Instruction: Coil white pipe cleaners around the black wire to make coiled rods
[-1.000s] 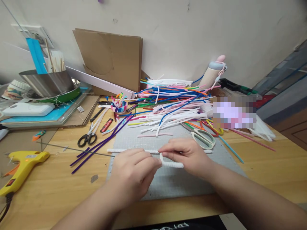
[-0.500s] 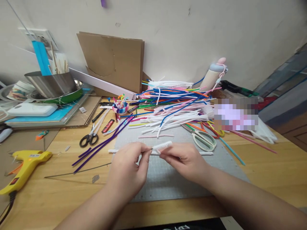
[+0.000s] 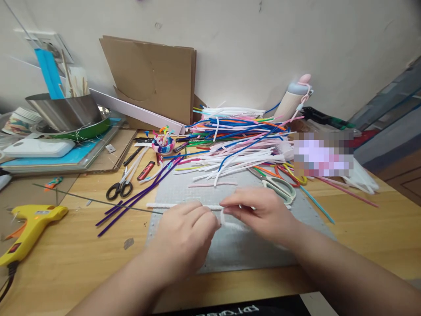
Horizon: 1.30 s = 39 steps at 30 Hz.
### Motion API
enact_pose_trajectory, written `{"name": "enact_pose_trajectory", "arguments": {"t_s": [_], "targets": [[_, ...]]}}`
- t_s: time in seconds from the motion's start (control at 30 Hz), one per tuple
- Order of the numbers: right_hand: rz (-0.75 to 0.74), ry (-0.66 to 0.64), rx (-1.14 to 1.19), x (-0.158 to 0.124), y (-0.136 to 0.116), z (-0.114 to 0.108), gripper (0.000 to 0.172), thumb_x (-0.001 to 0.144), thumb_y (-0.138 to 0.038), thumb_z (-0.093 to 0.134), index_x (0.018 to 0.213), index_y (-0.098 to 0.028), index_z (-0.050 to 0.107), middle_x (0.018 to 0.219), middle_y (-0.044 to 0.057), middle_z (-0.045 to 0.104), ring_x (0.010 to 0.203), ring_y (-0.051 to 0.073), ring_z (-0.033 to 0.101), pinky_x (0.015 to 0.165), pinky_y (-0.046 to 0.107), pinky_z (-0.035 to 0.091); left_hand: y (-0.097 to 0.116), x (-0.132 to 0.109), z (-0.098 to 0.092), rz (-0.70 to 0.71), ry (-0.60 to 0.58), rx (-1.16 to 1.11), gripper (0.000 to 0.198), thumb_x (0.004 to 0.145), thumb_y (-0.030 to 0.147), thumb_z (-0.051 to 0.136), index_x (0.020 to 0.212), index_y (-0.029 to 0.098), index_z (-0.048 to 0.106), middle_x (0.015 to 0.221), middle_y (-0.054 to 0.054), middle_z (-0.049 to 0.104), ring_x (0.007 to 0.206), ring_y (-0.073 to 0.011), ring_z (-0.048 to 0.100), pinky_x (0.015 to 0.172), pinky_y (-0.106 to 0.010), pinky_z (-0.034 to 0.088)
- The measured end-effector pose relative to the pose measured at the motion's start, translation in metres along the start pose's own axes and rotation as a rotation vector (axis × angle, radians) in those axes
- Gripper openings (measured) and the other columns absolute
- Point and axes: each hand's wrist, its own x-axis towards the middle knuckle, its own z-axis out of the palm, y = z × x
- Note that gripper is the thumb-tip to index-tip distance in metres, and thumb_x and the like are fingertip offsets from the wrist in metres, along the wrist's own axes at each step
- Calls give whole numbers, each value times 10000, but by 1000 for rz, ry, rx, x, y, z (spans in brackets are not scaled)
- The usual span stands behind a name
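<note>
My left hand (image 3: 187, 235) is closed, back upward, on a thin dark rod (image 3: 98, 200) that sticks out far to the left. The rod's other end is hidden by the fingers. Close beside it, my right hand (image 3: 255, 213) pinches a white pipe cleaner (image 3: 226, 223), of which a bent length shows below the fingertips. How the pipe cleaner meets the rod is hidden between the hands. Behind them, a straight white pipe cleaner (image 3: 164, 206) lies across the grey cutting mat (image 3: 197, 192). A short pink pipe cleaner (image 3: 212, 184) rests just beyond.
A heap of coloured pipe cleaners (image 3: 243, 131) fills the back. White-handled scissors (image 3: 283, 189) lie right, black-handled scissors (image 3: 119, 189) left, near purple pipe cleaners (image 3: 138, 193). A yellow glue gun (image 3: 33, 224) lies far left. Cardboard (image 3: 148, 83) leans on the wall.
My left hand has turned over, knuckles upward, and the rod's far end has swung up and left. The white coil at the fingertips no longer shows; a loose white length hangs below my right fingers.
</note>
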Motion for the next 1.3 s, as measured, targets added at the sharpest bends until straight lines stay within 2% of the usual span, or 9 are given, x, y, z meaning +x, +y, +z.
{"name": "enact_pose_trajectory", "arguments": {"t_s": [0.17, 0.33, 0.5, 0.63, 0.73, 0.83, 0.93, 1.1, 1.3], "targets": [[89, -128, 239, 6, 9, 9, 131, 844, -237, 582, 815, -162, 686, 718, 18, 680, 656, 110, 610, 585, 212, 446, -3, 0, -1, -96, 125, -166, 111, 812, 93, 528, 722, 158, 531, 641, -12, 594, 601, -134, 529, 554, -258, 397], [-92, -83, -137, -5, 2, 22, 162, 869, -228, 525, 818, -156, 661, 659, 11, 645, 579, 114, 556, 527, 245, 365, -8, -1, 1, -181, 187, -38, 133, 815, 124, 533, 688, 163, 525, 628, -14, 584, 607, -144, 536, 560, -271, 404], [-268, -41, -236, -11, -6, 14, 162, 874, -187, 503, 930, -152, 651, 687, 28, 638, 599, 125, 549, 543, 261, 369, -10, -1, 4, -87, 63, 87, 159, 820, 104, 491, 676, 165, 520, 603, -8, 551, 590, -157, 508, 530, -283, 368], [-110, 56, -32, -4, -2, 6, 146, 852, -185, 562, 949, -159, 668, 689, 19, 646, 596, 105, 556, 549, 229, 400, -6, 0, 2, 9, -27, 8, 178, 819, 99, 485, 656, 168, 499, 593, -7, 526, 565, -150, 466, 517, -282, 352], [77, -20, 197, 3, 6, 7, 123, 831, -211, 600, 890, -159, 695, 701, 17, 667, 611, 99, 587, 547, 204, 426, -3, 1, 0, 2, 19, -146, 132, 825, 104, 505, 705, 159, 516, 615, -5, 554, 578, -136, 483, 532, -269, 371], [126, -123, 321, 4, 9, 13, 142, 845, -233, 578, 861, -164, 702, 717, 20, 680, 638, 105, 610, 565, 201, 445, -3, 1, -2, -49, 121, -235, 93, 809, 78, 534, 753, 152, 530, 653, -10, 585, 606, -125, 516, 553, -255, 396], [40, -143, 156, -1, 4, 20, 198, 874, -255, 532, 790, -175, 693, 665, 9, 654, 593, 105, 579, 555, 219, 419, -6, -1, 0, -106, 185, -203, 89, 801, 75, 547, 753, 148, 534, 659, -17, 588, 614, -128, 529, 557, -256, 407], [-217, -89, -201, -11, -9, 20, 195, 887, -198, 477, 892, -132, 660, 663, 32, 632, 581, 128, 544, 535, 263, 362, -10, -2, 2, -167, 167, -64, 104, 820, 103, 527, 726, 147, 525, 648, -24, 579, 624, -150, 533, 560, -277, 410], [-275, 27, -262, -11, -11, 7, 161, 849, -161, 544, 968, -141, 650, 705, 36, 641, 606, 130, 542, 549, 266, 359, -8, -3, 4, -17, -18, 54, 148, 816, 74, 471, 709, 157, 529, 629, -19, 556, 597, -163, 490, 525, -284, 368]]}}
